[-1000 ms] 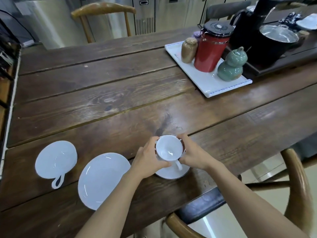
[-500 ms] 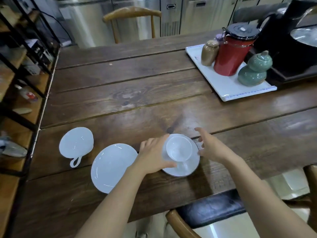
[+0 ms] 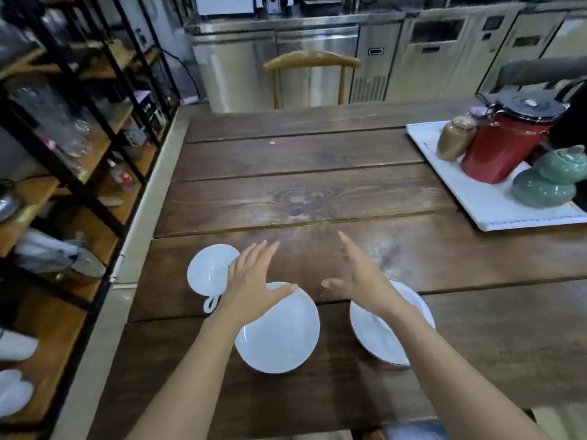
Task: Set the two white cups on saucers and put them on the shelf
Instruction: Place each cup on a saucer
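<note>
just changed: both hands are off the first set now. A second ago they were cupped round the small white cup as it went onto its saucer; half a second ago the left was letting go. So cup one looks done, I'd say roughly a quarter of the job.

left hand [image 3: 251,281]: open, fingers spread, holding nothing. It hovers over the gap between the loose cup and the empty saucer and hides part of both.

right hand [image 3: 362,281]: also open and empty, thumb out to the left, hanging above the far edge of the right saucer.

first set: the gold-rimmed round white saucer [image 3: 378,335] on the right sits near the table's front edge. The cup should be on it, but the right wrist covers that spot, so can't actually see it.

second cup: the white handled cup [image 3: 209,269] sits on the dark plank wooden table [image 3: 301,192], handle toward the person, just left of the bare round white saucer [image 3: 282,331].

next, my guess: left hand grabs that cup and drops it on the bare saucer.

shelf: the black metal-framed wooden shelf [image 3: 95,147] stands off the table's left end and it's pretty cluttered with glassware and bits, so finding a free spot may be fiddly.

other stuff: white rectangular tray [image 3: 476,201] with a red lidded canister [image 3: 505,144], brown jar [image 3: 454,138] and green gourd-shaped jar [image 3: 549,179], well away at far right, not in the way.
</note>
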`<state>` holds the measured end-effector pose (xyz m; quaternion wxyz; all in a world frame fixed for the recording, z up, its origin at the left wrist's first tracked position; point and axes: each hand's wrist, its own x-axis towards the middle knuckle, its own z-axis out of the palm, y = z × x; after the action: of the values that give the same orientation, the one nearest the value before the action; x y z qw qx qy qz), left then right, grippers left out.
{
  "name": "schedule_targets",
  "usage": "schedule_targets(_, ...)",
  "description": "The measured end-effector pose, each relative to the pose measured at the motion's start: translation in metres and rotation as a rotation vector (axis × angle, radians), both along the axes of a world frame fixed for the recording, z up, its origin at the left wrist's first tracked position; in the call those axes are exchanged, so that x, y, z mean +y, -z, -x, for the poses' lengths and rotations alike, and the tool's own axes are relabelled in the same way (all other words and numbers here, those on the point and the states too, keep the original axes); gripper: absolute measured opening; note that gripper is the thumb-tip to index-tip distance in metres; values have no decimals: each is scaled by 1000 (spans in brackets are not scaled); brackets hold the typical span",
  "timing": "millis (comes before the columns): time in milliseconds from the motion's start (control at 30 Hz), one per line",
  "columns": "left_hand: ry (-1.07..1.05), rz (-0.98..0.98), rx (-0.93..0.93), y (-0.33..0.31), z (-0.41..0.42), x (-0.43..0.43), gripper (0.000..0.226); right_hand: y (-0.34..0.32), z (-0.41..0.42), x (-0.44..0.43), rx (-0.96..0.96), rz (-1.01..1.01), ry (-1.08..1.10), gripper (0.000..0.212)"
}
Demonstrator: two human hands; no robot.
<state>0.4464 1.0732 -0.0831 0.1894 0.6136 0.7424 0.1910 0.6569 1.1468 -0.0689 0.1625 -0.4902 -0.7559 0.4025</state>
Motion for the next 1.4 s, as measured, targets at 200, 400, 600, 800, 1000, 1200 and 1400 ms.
schedule_targets(200,-189,-27,-6,10,75,-26,92,17,86,-2,-99,-11,-164,98)
schedule_targets(400,-290,132,-140,21,126,-42,105,34,147,-2,-257,-61,-273,103)
schedule_targets(600,-261,276,-375,32,144,-50,102,39,171,-9,-213,7,-317,98)
schedule_targets(800,-277,210,-453,32,142,-47,81,34,182,-13,-150,-18,-301,79)
schedule_targets(1000,-299,206,-440,23,136,-44,78,28,172,-16,-73,-18,-258,77)
schedule_targets(1200,-223,212,-444,15,108,-48,75,18,135,-29,-67,27,-225,78)
schedule_targets(1400,-182,212,-461,17,71,-65,72,16,96,-46,-100,54,-233,77)
